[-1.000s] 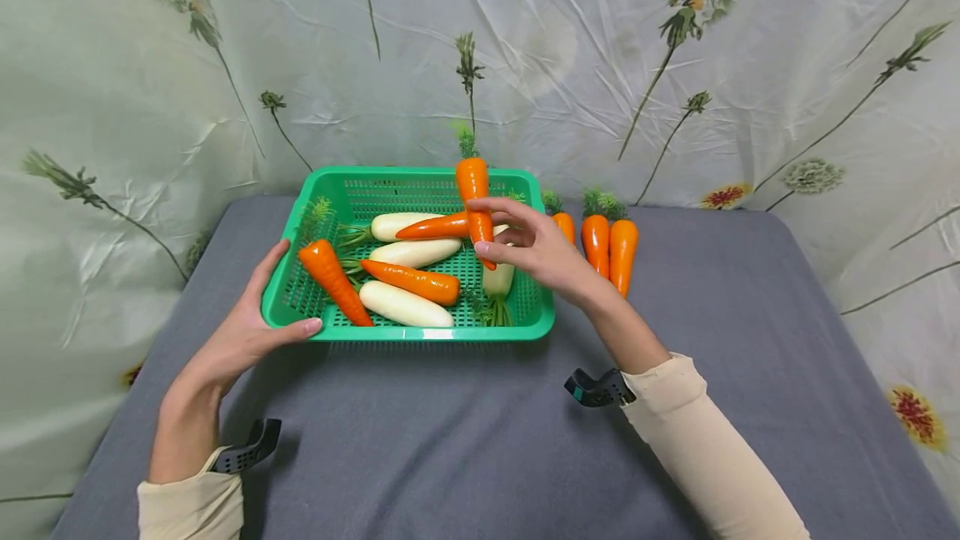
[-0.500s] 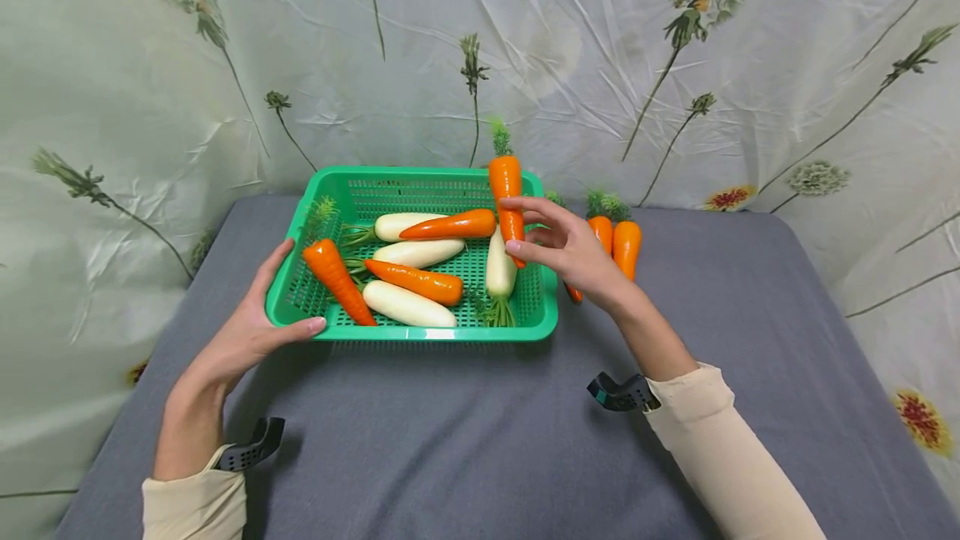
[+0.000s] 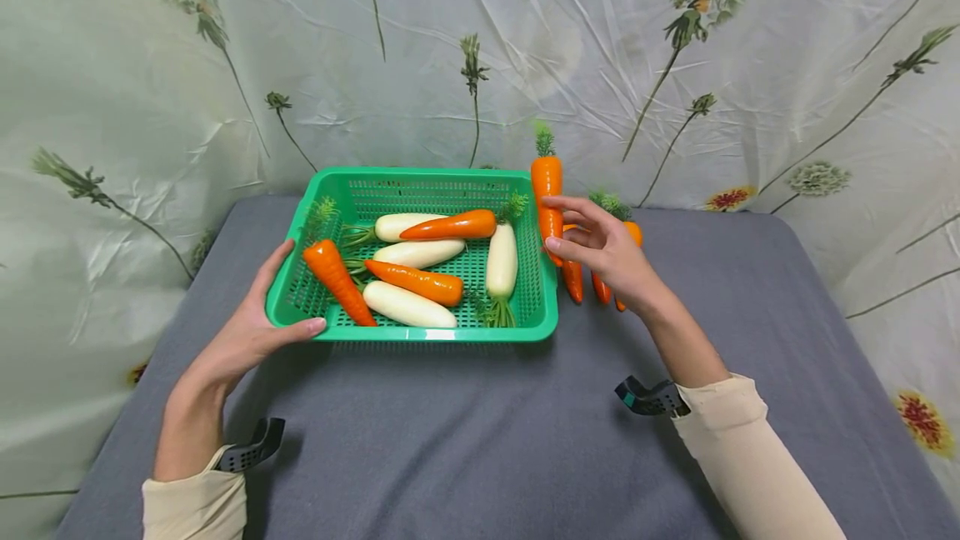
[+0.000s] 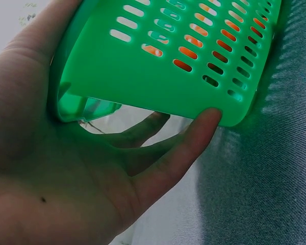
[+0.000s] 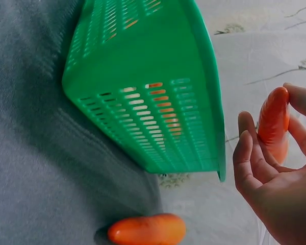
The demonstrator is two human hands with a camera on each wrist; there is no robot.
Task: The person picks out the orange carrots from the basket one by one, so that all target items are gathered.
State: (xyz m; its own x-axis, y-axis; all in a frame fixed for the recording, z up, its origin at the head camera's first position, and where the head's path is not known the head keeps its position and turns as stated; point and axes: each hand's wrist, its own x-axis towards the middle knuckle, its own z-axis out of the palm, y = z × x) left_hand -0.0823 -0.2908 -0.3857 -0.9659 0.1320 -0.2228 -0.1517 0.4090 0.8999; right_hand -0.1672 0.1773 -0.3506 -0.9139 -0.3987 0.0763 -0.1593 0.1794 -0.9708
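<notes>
My right hand (image 3: 603, 252) pinches an orange carrot (image 3: 547, 182) between thumb and fingertips. The carrot stands nearly upright, green tops up, at the right rim of the green basket (image 3: 420, 335). The right wrist view shows this carrot (image 5: 273, 120) at about rim height, off the table. With the thumb on the front rim and the other fingers against the left side, my left hand (image 3: 243, 332) holds the basket's near-left corner. Inside lie several white radishes (image 3: 501, 261) and three carrots (image 3: 416, 280); one carrot leans along the left end.
More carrots (image 3: 572, 280) lie on the grey cloth-covered table (image 3: 450, 432) right of the basket, partly hidden by my right hand. A curtain (image 3: 420, 48) printed with dandelions hangs behind the table.
My right hand has carried its carrot rightward, from above the basket's right half to its right rim. The left hand and the basket have stayed in place.
</notes>
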